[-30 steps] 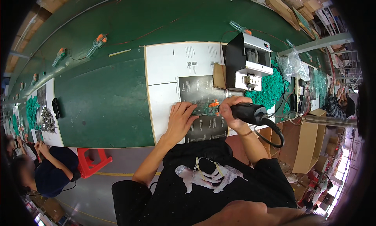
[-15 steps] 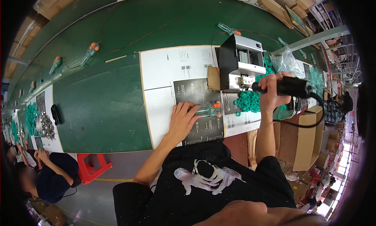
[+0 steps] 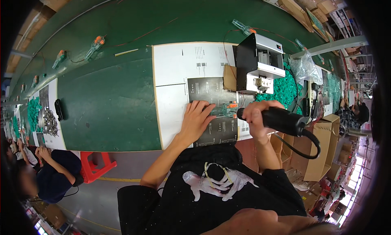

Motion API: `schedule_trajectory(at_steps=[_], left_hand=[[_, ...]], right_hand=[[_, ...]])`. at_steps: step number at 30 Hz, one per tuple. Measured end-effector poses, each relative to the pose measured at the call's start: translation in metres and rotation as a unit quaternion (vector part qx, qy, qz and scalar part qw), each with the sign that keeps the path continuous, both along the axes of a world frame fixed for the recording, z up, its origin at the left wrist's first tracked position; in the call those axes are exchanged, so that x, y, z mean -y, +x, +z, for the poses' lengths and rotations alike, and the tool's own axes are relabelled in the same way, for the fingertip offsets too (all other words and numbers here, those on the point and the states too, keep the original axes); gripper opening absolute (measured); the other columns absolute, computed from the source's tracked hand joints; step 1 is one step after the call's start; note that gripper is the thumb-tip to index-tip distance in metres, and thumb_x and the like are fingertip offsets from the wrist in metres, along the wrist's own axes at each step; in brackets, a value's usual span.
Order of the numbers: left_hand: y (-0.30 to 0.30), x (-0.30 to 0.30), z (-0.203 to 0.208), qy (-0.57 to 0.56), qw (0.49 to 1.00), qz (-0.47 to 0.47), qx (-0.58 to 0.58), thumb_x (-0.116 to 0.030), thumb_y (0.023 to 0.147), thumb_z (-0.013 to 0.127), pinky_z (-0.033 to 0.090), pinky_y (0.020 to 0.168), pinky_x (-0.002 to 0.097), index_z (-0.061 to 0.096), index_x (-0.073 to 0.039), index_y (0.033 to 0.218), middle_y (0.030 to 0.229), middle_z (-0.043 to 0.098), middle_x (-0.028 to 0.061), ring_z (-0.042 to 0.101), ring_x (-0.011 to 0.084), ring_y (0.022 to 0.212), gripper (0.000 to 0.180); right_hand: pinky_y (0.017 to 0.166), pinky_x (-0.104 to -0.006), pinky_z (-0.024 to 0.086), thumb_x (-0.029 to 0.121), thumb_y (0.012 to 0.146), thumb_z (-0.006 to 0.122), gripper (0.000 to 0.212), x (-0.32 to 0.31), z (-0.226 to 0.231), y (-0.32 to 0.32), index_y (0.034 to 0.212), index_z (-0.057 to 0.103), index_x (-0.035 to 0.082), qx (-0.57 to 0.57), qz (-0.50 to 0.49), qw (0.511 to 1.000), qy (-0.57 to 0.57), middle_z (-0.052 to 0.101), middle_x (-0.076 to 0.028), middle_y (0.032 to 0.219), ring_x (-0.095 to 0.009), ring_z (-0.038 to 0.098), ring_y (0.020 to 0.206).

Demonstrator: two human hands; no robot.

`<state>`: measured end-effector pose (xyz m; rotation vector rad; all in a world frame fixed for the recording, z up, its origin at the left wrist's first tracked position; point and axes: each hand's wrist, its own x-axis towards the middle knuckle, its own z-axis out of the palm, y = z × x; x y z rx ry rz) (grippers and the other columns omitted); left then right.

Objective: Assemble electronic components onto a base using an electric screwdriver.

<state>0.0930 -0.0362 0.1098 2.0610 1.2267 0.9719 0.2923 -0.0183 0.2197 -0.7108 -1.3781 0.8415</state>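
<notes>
My left hand [image 3: 198,120] rests on a black printed sheet [image 3: 209,86], its thumb and fingers closed on the end of a clear teal plastic device with orange parts [image 3: 223,109]. The device lies flat, its orange end turned to the right. A black corded electric screwdriver [image 3: 285,121] is gripped in my right hand [image 3: 260,117]. It is held roughly level, its nose pointing left, right by the device's orange end; whether the bit touches it I cannot tell.
Behind my right hand stands a black and silver machine [image 3: 260,64], next to a pile of green rings [image 3: 287,88]. A clear plastic bag [image 3: 305,68] lies beyond. More clear devices [image 3: 95,47] sit along the green table [image 3: 106,100]. An open cardboard box [image 3: 321,149] is at right.
My right hand has brought the screwdriver down and left, from over the green rings to the device's orange end. My left hand keeps its hold on the device.
</notes>
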Motion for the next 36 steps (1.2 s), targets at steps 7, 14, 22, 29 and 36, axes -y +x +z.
schedule_trajectory(at_steps=[7,14,22,29,36], left_hand=[[-0.011,-0.001,-0.006,0.008,1.0,0.019,0.0,-0.019,0.084,0.077,0.042,0.09,0.04,0.068,-0.007,0.123,0.111,0.06,0.0076,0.055,0.0282,0.106,0.042],[-0.01,-0.003,-0.005,-0.002,1.0,0.016,0.009,-0.018,0.088,0.073,0.042,0.092,0.0414,0.065,-0.002,0.122,0.114,0.059,0.0103,0.053,0.0306,0.107,0.038],[0.002,-0.007,-0.003,-0.001,1.0,0.029,-0.001,-0.019,0.082,0.079,0.042,0.09,0.0405,0.068,-0.005,0.119,0.113,0.061,0.0088,0.055,0.0297,0.106,0.041],[0.03,0.003,0.011,0.003,1.0,0.021,0.0,-0.021,0.084,0.077,0.042,0.09,0.04,0.068,-0.005,0.119,0.113,0.062,0.0088,0.055,0.0294,0.104,0.039],[0.021,-0.001,0.007,0.007,1.0,0.025,-0.004,-0.023,0.086,0.076,0.041,0.09,0.0399,0.067,-0.005,0.119,0.113,0.062,0.0088,0.055,0.0293,0.104,0.039]], right_hand=[[0.065,-0.0349,0.057,-0.009,0.092,0.064,0.039,-0.001,-0.028,-0.02,0.12,0.041,0.007,-0.024,0.02,0.997,-0.071,0.062,-0.008,0.076,-0.017,0.06,0.063],[0.062,-0.0341,0.054,-0.007,0.094,0.064,0.04,-0.005,-0.045,-0.019,0.116,0.036,0.011,0.113,0.057,0.99,-0.056,0.06,-0.009,0.078,-0.017,0.059,0.063],[0.06,-0.0349,0.054,-0.005,0.096,0.061,0.035,-0.011,-0.044,-0.009,0.114,0.035,0.011,0.128,0.07,0.988,-0.046,0.059,-0.01,0.079,-0.017,0.059,0.063],[0.056,-0.0339,0.051,0.003,0.1,0.059,0.014,-0.005,-0.065,0.065,0.111,0.051,0.007,-0.487,0.037,0.839,-0.24,0.058,-0.006,0.074,-0.015,0.054,0.056],[0.053,-0.0331,0.05,-0.01,0.095,0.059,0.036,-0.064,0.045,0.073,0.129,0.05,0.001,-0.026,-0.221,0.974,0.029,0.057,-0.006,0.075,-0.014,0.052,0.054]])
